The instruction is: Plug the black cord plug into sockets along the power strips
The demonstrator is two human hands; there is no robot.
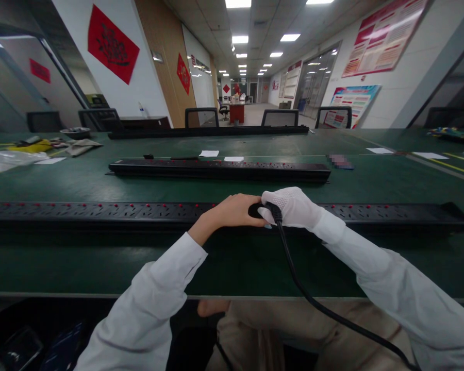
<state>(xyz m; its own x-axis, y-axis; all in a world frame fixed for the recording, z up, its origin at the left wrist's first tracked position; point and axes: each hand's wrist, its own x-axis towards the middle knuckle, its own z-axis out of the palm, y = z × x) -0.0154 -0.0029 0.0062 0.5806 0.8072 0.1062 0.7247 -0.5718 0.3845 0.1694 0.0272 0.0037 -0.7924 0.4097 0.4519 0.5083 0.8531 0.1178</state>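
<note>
A long black power strip (pixel 112 212) with a row of sockets and small red parts lies across the green table in front of me. My left hand (pixel 237 210), bare, is wrapped over the strip's middle, its fingers on the far side and its thumb on the near side. Beside it, almost touching, my right hand (pixel 294 207) wears a white dotted glove. It is closed around a black plug (pixel 274 210) at the strip. From this plug a black cable (pixel 294 273) runs down over the table edge to the lower right. The plug's front end is hidden by my fingers.
A shorter bundle of black power strips (pixel 220 170) lies farther back, with another long black bar (pixel 209 132) behind it. White paper slips (pixel 209 153) lie between them. A bowl (pixel 77 133) and plastic bag (pixel 13 158) are at left. Chairs (pixel 280 118) stand beyond.
</note>
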